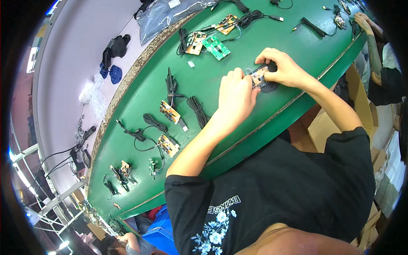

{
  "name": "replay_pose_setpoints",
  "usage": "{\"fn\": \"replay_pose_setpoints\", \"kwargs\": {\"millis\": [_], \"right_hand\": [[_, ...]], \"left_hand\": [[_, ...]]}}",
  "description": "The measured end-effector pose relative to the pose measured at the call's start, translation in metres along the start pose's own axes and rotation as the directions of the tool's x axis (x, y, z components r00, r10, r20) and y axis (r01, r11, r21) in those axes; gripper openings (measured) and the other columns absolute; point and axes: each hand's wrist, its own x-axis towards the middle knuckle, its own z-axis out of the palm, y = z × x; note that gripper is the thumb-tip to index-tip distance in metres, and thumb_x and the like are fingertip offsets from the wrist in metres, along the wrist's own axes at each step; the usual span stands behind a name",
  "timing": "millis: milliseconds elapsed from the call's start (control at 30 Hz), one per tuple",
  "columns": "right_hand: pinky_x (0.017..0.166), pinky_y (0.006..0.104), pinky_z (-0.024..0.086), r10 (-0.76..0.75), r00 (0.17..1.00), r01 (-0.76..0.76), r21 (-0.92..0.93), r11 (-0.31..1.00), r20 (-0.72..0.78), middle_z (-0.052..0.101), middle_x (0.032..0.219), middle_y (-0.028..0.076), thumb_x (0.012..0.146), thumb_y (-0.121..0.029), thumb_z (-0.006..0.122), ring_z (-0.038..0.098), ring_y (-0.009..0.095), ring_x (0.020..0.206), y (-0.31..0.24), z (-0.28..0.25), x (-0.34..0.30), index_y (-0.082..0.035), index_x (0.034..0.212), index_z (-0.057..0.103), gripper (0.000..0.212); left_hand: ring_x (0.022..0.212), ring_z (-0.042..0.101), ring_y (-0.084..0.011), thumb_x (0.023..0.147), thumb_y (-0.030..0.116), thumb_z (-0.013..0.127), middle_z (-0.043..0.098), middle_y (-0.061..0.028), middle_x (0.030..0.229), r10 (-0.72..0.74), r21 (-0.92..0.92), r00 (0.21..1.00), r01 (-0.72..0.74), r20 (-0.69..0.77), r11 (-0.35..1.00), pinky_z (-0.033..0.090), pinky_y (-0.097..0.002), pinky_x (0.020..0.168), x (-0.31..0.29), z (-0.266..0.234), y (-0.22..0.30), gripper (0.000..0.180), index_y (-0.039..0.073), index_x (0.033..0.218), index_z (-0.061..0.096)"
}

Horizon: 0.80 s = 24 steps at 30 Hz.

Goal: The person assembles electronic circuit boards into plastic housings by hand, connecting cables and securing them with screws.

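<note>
Both hands pinch a small tan board (258,76) over a black shell (269,84) at the counter's (140,102) one-o'clock side: left hand (236,95) grip clamped on its near edge, right hand (282,68) on the far. Uneven pressure could tilt the board or snag its cable (250,70).

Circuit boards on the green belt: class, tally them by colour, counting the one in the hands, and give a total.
Tan boards: 6, including the one held between the left hand and right hand
Green boards: 2
Total: 8
</note>
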Motion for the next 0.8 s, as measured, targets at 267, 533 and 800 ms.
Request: {"fn": "replay_pose_setpoints", "kwargs": {"millis": [267,533,800], "right_hand": [[0.105,0.0466,0.042,-0.271,0.96,0.213,-0.453,0.865,-0.067,0.063,0.129,0.015,0.087,-0.016,0.072,0.057,0.035,0.124,-0.009,-0.002,-0.03,-0.007,0.131,0.065,0.045],[0.104,0.0387,0.046,-0.292,0.894,0.085,-0.509,0.856,-0.341,0.064,0.127,0.017,0.093,-0.009,0.066,0.061,0.031,0.121,-0.032,-0.082,0.023,0.0,0.121,0.068,0.029],[0.104,0.044,0.048,-0.446,0.894,0.425,-0.243,0.872,-0.036,0.065,0.128,0.021,0.09,-0.04,0.068,0.059,0.04,0.123,-0.133,0.13,0.366,-0.008,0.137,0.059,0.057]], "left_hand": [[0.112,0.059,-0.0364,0.085,0.023,0.078,0.06,-0.0202,0.122,-0.052,-0.205,0.98,0.012,-0.193,0.979,0.048,-0.0428,0.095,-0.05,-0.015,-0.02,0.056,0.0,0.133,0.059],[0.117,0.059,-0.0352,0.082,0.013,0.079,0.061,-0.016,0.127,-0.185,-0.034,0.911,0.186,-0.368,0.982,0.047,-0.0437,0.1,-0.155,-0.043,-0.098,0.047,0.001,0.126,0.066],[0.099,0.065,-0.0312,0.083,0.01,0.076,0.069,-0.0116,0.103,-0.186,-0.03,0.821,0.202,-0.54,0.979,0.05,-0.0416,0.09,-0.146,-0.067,-0.17,0.016,0.003,0.096,0.073]]}}
